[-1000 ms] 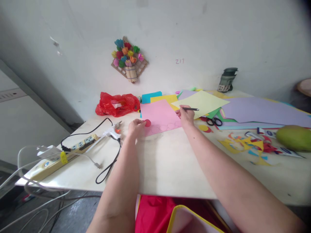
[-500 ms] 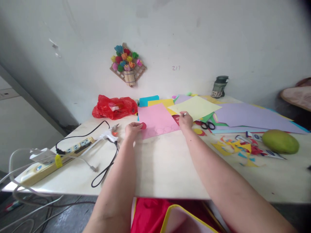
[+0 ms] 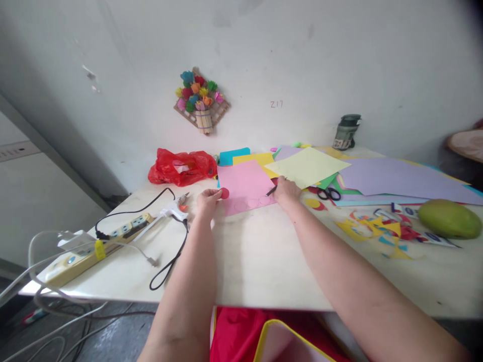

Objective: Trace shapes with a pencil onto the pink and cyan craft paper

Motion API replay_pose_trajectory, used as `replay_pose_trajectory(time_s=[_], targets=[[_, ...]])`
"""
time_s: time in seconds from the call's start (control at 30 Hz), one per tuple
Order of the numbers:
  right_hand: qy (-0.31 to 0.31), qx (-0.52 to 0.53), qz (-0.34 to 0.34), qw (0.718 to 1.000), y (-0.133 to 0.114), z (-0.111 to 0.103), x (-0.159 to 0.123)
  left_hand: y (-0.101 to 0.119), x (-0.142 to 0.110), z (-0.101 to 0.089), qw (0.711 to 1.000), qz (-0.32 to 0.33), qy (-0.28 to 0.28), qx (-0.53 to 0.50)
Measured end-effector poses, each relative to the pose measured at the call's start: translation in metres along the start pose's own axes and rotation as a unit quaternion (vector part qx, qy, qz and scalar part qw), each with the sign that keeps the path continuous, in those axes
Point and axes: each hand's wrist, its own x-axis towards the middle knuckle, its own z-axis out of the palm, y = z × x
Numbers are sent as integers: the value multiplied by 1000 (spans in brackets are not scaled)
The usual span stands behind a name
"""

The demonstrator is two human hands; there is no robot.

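A pink sheet of paper (image 3: 245,181) lies on the table, with a row of drawn circle outlines along its near edge. At its left edge my left hand (image 3: 208,202) pinches a small red paper disc (image 3: 225,193). My right hand (image 3: 287,192) is closed on a dark pen (image 3: 271,190), its tip pointing left over the pink sheet near the rightmost outline. A pale yellow sheet (image 3: 307,167) lies just behind my right hand. Black-handled scissors (image 3: 329,194) rest to the right of that hand.
On the left are a glue gun (image 3: 175,207), a power strip (image 3: 124,234) with cables, and a red plastic bag (image 3: 181,167). Paper scraps (image 3: 372,229), tubes (image 3: 437,240), a green mango (image 3: 449,218) and large purple paper (image 3: 403,176) lie on the right. A bottle (image 3: 346,132) stands behind.
The pen in my right hand has swung so its tip points left over the pink sheet. My left hand keeps the red disc at the sheet's left edge. The camera view has shifted slightly.
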Motion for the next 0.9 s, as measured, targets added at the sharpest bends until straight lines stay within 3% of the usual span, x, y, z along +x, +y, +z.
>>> replay_pose_trajectory(time_s=[0.1, 0.27, 0.47, 0.7, 0.9], targets=[[-12, 5, 9, 1000, 0, 3, 2, -4, 2, 1, 999, 14, 15, 24], [-43, 52, 20, 998, 1, 3, 3, -10, 5, 2, 999, 33, -10, 24], [-21, 93, 12, 995, 4, 2, 3, -15, 10, 2, 999, 33, -10, 3], [10, 52, -4, 999, 3, 1, 1, -11, 5, 6, 1000, 14, -18, 7], [-7, 149, 1, 989, 4, 10, 6, -9, 1, 6, 1000, 5, -25, 17]])
